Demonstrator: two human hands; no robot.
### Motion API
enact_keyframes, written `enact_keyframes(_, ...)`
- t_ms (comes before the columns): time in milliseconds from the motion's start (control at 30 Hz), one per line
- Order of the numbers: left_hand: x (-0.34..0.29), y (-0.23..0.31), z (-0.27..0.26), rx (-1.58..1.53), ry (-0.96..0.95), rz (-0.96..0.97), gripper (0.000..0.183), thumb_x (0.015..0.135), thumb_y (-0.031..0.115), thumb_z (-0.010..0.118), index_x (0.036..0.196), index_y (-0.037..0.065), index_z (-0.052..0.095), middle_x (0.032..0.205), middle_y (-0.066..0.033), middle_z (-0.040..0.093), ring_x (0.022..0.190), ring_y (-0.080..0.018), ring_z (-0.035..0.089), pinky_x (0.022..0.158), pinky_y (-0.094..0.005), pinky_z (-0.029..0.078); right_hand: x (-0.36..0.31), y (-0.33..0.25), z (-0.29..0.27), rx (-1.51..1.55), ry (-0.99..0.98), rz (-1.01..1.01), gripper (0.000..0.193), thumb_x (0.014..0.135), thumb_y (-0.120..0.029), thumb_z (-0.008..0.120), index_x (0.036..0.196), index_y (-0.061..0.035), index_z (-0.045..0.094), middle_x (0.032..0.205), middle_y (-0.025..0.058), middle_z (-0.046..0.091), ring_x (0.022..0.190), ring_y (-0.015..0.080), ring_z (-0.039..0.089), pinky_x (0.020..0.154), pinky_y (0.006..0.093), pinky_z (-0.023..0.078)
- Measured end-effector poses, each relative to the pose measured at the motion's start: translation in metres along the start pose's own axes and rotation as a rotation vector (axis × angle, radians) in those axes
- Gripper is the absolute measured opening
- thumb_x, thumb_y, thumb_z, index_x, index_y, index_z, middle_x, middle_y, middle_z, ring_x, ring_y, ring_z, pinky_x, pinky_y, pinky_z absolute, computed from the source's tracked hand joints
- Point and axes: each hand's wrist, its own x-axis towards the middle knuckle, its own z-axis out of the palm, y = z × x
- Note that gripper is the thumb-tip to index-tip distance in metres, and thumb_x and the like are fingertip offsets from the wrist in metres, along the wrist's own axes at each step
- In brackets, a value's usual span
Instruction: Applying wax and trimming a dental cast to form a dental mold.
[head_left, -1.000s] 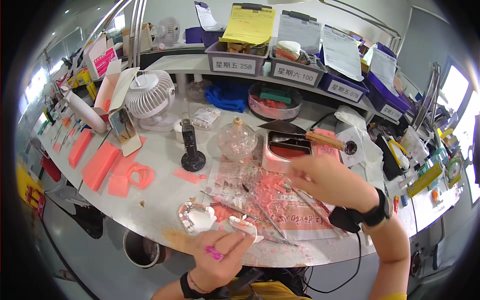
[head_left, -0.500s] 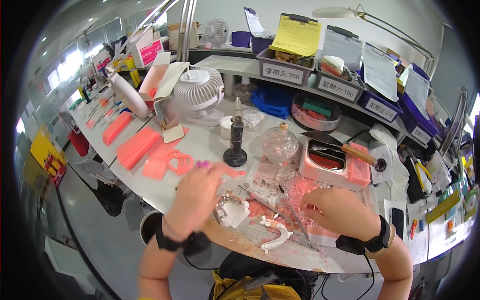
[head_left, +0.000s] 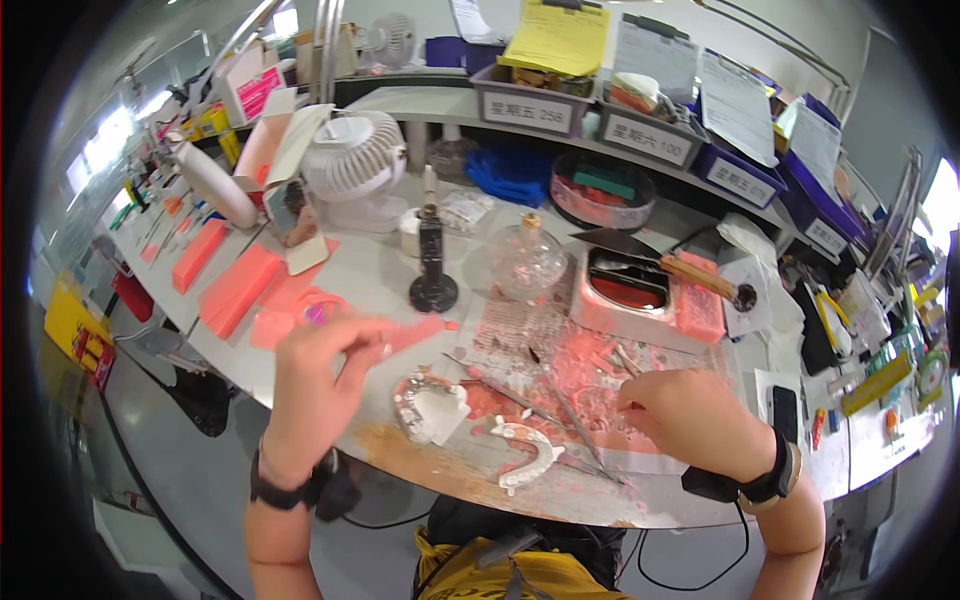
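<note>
Head | left hand [head_left: 318, 378] pinches pink strip [head_left: 416, 333] | right hand [head_left: 692, 418]: grip hidden

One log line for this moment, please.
LEFT: left hand pinching pink strip | RIGHT: right hand curled by pink scraps, grip contents unclear | NEAR: white dental cast, white arch-shaped piece

The dental cast [head_left: 437, 414] lies before the torch [head_left: 431, 258].
</note>
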Motion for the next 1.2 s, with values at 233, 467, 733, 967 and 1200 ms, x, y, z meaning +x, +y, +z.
enact_keyframes(233, -0.069, 0.045, 0.016, -0.432, -0.641, 0.083, 0.019, 0.081, -0.005, 0.067, 0.093, 0.008, 0.062, 0.092, -0.008, 0.071, 0.078, -0.0278, 0.068, 0.068, -0.0354, 0.052, -0.027, 0.018, 0.002, -0.162, -0.129, 0.193, 0.009, 0.086, -0.017, 0.061, 0.087, -0.0084, 0.063, 0.078, 0.0122, 0.067, 0.074, 0.0332, 0.066, 0.062, 0.0437, 0.051)
enact_keyframes(467, -0.079, 0.056, 0.051, -0.504, -0.802, 0.138, 0.019, 0.085, -0.004, 0.067, 0.098, 0.004, 0.055, 0.104, -0.0098, 0.073, 0.088, -0.028, 0.07, 0.077, -0.0345, 0.055, -0.019, -0.033, 0.036, -0.093, 0.021, -0.324, 0.01, 0.081, -0.01, 0.064, 0.09, -0.0068, 0.064, 0.087, 0.0094, 0.062, 0.073, 0.0226, 0.067, 0.057, 0.0348, 0.052)
enact_keyframes(733, -0.087, 0.05, 0.066, -0.695, -0.706, -0.241, 0.012, 0.096, 0.004, 0.058, 0.107, 0.004, 0.054, 0.108, -0.0104, 0.07, 0.09, -0.0249, 0.07, 0.075, -0.0324, 0.053, -0.028, -0.011, -0.017, -0.345, -0.209, -0.005, 0.009, 0.085, -0.017, 0.062, 0.088, -0.0107, 0.068, 0.061, 0.0088, 0.063, 0.061, 0.0283, 0.066, 0.051, 0.0404, 0.049)
enact_keyframes(967, -0.081, 0.06, 0.061, -0.611, -0.672, -0.124, 0.021, 0.092, 0.006, 0.063, 0.112, 0.006, 0.058, 0.108, -0.009, 0.071, 0.087, -0.029, 0.069, 0.073, -0.0353, 0.053, -0.007, 0.014, -0.024, -0.114, 0.124, 0.138, 0.013, 0.087, -0.016, 0.062, 0.094, -0.0055, 0.063, 0.075, 0.0144, 0.065, 0.072, 0.0363, 0.065, 0.064, 0.0449, 0.049)
enact_keyframes(1200, -0.1, 0.053, 0.042, -0.394, -0.161, 0.138, 0.013, 0.082, 0.0, 0.073, 0.091, 0.004, 0.066, 0.099, -0.0072, 0.072, 0.087, -0.0267, 0.069, 0.076, -0.0333, 0.054, 0.023, 0.011, 0.009, 0.098, 0.355, 0.037, 0.02, 0.087, 0.002, 0.053, 0.106, -0.0017, 0.051, 0.094, 0.0199, 0.061, 0.078, 0.0422, 0.06, 0.066, 0.047, 0.047)
